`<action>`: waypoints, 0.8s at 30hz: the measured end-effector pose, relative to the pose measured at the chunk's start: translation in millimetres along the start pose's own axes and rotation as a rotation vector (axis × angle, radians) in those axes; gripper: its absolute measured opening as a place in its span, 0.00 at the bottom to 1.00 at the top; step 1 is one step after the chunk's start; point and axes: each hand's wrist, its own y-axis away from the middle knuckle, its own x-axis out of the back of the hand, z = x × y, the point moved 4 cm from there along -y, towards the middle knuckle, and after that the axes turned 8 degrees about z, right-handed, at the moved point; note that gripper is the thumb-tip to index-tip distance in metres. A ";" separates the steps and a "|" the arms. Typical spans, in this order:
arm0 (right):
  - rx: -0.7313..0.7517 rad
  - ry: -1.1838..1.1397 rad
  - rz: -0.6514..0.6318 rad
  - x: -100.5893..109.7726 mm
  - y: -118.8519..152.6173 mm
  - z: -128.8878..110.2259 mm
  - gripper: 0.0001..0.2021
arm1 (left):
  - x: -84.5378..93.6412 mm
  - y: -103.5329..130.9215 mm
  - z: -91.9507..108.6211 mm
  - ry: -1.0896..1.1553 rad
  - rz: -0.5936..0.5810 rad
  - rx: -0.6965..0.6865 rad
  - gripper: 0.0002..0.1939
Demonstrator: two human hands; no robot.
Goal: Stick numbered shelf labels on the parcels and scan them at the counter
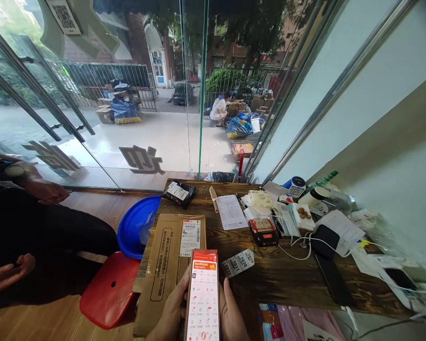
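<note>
A smartphone [203,303] with a lit red-and-white screen stands upright between my hands at the bottom centre. My left hand [172,310] grips its left edge, with the fingers partly hidden behind it. Along the right edge, my right hand [232,315] holds it too, thumb pointing up. Behind the phone and my left hand lies a cardboard box [166,260] bearing a white shipping label [190,237]. A strip of numbered stickers [238,263] lies on the wooden table [287,274], just beyond my right thumb.
A black parcel [179,193], a knife [213,199], a printed sheet [231,211] and a label printer [263,231] lie farther back. Cables and papers crowd the right. Left of the table are a blue bin [133,232], a red stool [108,291] and a person [39,227].
</note>
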 end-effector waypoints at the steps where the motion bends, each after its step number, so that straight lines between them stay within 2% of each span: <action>1: -0.002 -0.001 -0.001 -0.4 -0.1 1.9 0.39 | 1.0 -0.7 -1.3 0.015 0.023 0.032 0.25; 8: -0.030 -0.022 0.020 0.4 -5.0 13.9 0.40 | -6.4 3.6 4.3 0.056 -0.019 -0.010 0.31; 11: -0.034 -0.008 0.016 -0.4 -6.5 12.9 0.38 | -3.6 2.4 4.3 0.064 0.002 -0.030 0.28; 15: -0.039 0.033 -0.076 -13.7 -1.6 6.3 0.38 | -6.7 8.5 3.5 0.090 0.107 0.020 0.23; 18: -0.010 0.044 -0.139 -25.8 4.6 -1.5 0.39 | -13.7 16.2 8.2 0.108 0.174 -0.040 0.19; 21: -0.001 0.053 -0.170 -31.1 10.0 -7.9 0.38 | -17.7 18.3 10.5 0.114 0.166 -0.116 0.17; 24: -0.027 0.079 -0.181 -29.5 14.6 -10.7 0.36 | -15.0 14.7 2.2 0.107 0.161 -0.081 0.18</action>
